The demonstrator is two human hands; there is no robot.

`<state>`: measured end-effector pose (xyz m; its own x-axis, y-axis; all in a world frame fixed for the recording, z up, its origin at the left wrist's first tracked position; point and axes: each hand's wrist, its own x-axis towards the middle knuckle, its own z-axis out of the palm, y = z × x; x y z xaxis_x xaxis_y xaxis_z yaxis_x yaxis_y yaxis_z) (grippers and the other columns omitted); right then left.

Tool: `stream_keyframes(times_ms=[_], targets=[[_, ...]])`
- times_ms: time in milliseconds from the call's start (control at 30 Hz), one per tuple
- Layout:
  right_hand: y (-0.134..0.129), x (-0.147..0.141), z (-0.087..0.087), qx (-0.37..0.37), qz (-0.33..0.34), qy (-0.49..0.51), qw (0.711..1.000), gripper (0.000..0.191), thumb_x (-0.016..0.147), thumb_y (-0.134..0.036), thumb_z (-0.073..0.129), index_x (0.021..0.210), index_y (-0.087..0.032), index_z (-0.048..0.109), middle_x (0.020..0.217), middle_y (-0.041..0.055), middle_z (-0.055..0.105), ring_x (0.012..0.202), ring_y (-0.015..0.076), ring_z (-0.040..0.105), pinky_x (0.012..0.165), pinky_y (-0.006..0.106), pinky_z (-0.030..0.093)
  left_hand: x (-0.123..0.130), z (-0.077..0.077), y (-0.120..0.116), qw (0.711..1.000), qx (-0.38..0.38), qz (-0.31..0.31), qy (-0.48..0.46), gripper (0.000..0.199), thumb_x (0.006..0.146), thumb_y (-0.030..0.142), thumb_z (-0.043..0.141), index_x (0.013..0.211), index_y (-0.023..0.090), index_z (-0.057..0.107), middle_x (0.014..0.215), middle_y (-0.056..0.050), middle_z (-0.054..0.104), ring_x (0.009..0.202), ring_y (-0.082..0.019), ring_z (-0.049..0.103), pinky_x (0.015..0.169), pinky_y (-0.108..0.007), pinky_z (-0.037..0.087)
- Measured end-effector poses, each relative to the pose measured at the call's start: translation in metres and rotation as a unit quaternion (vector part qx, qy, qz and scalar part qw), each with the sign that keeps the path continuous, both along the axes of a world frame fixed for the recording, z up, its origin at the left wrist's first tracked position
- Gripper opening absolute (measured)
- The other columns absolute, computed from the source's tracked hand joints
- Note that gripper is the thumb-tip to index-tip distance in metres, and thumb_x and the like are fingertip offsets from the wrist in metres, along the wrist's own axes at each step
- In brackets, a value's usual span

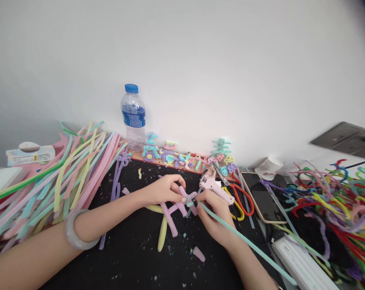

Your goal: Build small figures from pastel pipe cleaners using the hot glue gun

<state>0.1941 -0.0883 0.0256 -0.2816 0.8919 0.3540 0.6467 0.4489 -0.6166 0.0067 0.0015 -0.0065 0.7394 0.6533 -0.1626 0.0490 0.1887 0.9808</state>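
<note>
Above the black tabletop, my left hand pinches a small piece made of pink-lilac pipe cleaners. My right hand closes on a long mint-green pipe cleaner where it meets that pink piece; its free end trails down to the right past my forearm. Under the hands lie lilac pipe cleaner strips and a yellow strip. A short lilac offcut rests nearer to me. Just beyond my right hand is a pale pink glue gun. My fingers partly hide the join.
Pipe cleaners heap at left, with a tangled pile at right. A water bottle stands by the wall near small finished shapes. Red-handled scissors, a phone, a paper cup and a white power strip lie rightward.
</note>
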Motion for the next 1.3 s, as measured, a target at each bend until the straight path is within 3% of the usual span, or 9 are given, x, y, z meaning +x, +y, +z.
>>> stream_keyframes(times_ms=[500, 900, 1300], targets=[[0.004, 0.001, -0.003, -0.024, -0.028, 0.037, 0.999, 0.013, 0.087, -0.019, 0.049, 0.074, -0.020, 0.051, 0.069, -0.0002, 0.052, 0.063, 0.0142, 0.047, 0.057, 0.026, 0.036, 0.000, 0.006, -0.004, 0.999, 0.041, -0.024, 0.020, 0.031, 0.066, 0.019, 0.072, 0.084, 0.019, 0.046, 0.067, 0.001, 0.068, 0.061, -0.016, 0.064, 0.055, -0.024, 0.044], [0.008, 0.002, -0.008, -0.002, -0.034, 0.060, 0.998, 0.012, 0.086, -0.016, 0.050, 0.075, -0.019, 0.054, 0.075, 0.0013, 0.055, 0.071, 0.0154, 0.051, 0.063, 0.027, 0.038, 0.000, 0.008, -0.007, 0.998, 0.017, -0.062, -0.001, 0.032, 0.067, 0.014, 0.071, 0.085, 0.019, 0.046, 0.065, 0.002, 0.067, 0.061, -0.015, 0.064, 0.053, -0.021, 0.043], [0.013, 0.008, -0.006, -0.207, -0.042, 0.230, 0.950, 0.012, 0.079, -0.027, 0.062, 0.073, -0.017, 0.064, 0.070, 0.0008, 0.058, 0.062, 0.0130, 0.050, 0.055, 0.023, 0.038, -0.002, 0.011, -0.008, 0.995, -0.008, -0.097, -0.030, 0.035, 0.067, 0.015, 0.075, 0.085, 0.019, 0.046, 0.071, -0.001, 0.071, 0.063, -0.015, 0.067, 0.056, -0.020, 0.045]])
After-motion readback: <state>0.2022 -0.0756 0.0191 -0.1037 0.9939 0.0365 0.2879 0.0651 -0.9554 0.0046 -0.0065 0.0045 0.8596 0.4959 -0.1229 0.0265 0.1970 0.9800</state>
